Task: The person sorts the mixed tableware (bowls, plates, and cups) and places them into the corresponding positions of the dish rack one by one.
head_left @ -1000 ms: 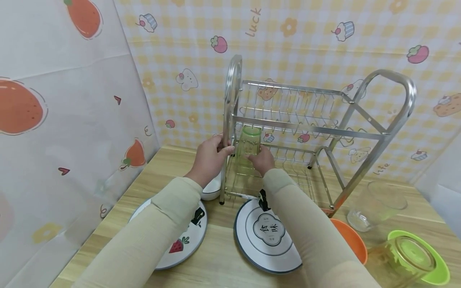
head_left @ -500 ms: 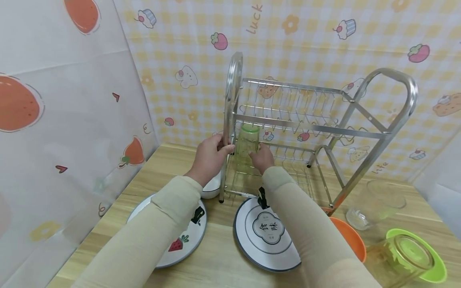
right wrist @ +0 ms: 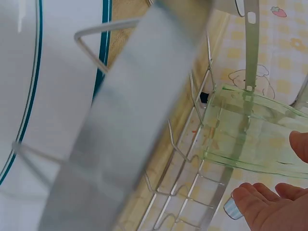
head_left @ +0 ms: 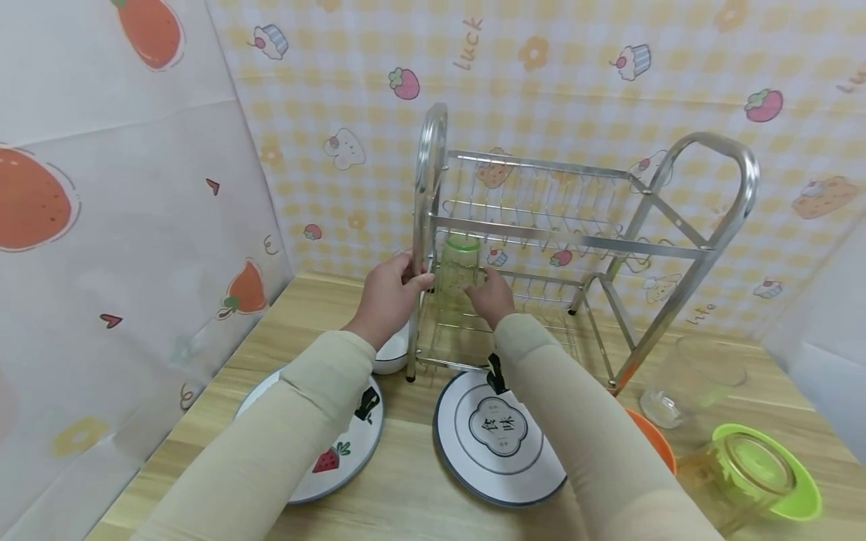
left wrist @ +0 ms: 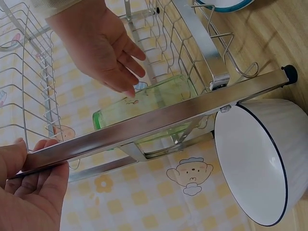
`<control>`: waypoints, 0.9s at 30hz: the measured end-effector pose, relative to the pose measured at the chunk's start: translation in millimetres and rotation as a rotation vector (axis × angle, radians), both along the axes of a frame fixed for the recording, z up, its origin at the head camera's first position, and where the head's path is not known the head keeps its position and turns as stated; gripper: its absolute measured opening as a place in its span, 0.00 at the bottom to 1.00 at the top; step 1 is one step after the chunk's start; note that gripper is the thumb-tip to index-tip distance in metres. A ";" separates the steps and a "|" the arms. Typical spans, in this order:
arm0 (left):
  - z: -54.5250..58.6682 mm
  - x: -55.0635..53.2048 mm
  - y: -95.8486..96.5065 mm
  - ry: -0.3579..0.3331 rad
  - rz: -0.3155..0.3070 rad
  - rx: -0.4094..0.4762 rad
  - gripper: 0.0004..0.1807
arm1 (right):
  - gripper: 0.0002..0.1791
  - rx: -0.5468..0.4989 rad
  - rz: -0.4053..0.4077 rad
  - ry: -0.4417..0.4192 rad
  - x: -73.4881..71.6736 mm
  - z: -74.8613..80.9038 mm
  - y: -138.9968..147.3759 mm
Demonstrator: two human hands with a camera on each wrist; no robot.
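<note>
In the head view, a green glass tumbler stands upside down on the lower tier at the left end of a metal dish rack. My left hand grips the rack's left upright, thumb in front; the left wrist view shows that hand pinching the bar. Just right of the tumbler is my right hand, its fingers loosely spread and holding nothing. The right wrist view has a gap between the tumbler and the fingers of that hand.
A white bowl lies tipped outside the rack's left side. Two plates, one with a strawberry and one with characters, lie in front. At right are an orange bowl, a green bowl, an amber glass and a clear glass.
My right hand has let go of the green tumbler and drawn slightly to the right of it. The left hand keeps its hold on the upright. The head view has shifted a little.
</note>
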State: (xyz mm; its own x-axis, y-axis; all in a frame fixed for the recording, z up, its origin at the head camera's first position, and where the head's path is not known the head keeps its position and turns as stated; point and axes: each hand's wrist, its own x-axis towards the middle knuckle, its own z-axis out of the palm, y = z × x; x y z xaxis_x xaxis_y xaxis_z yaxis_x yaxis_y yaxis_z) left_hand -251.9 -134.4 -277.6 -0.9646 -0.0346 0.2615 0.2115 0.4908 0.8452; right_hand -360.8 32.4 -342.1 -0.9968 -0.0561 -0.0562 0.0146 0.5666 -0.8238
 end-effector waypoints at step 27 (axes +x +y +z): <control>-3.5 5.3 4.1 -0.067 0.030 -0.024 0.12 | 0.38 0.012 0.167 0.041 81.6 35.6 42.2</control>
State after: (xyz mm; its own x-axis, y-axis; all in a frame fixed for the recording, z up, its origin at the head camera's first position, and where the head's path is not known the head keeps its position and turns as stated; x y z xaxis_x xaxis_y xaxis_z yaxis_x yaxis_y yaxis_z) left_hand -246.6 -130.2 -281.1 -0.9786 -0.0578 0.1975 0.1400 0.5164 0.8449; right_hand -279.3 74.6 -306.5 -0.9752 -0.2208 -0.0175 -0.1141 0.5684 -0.8148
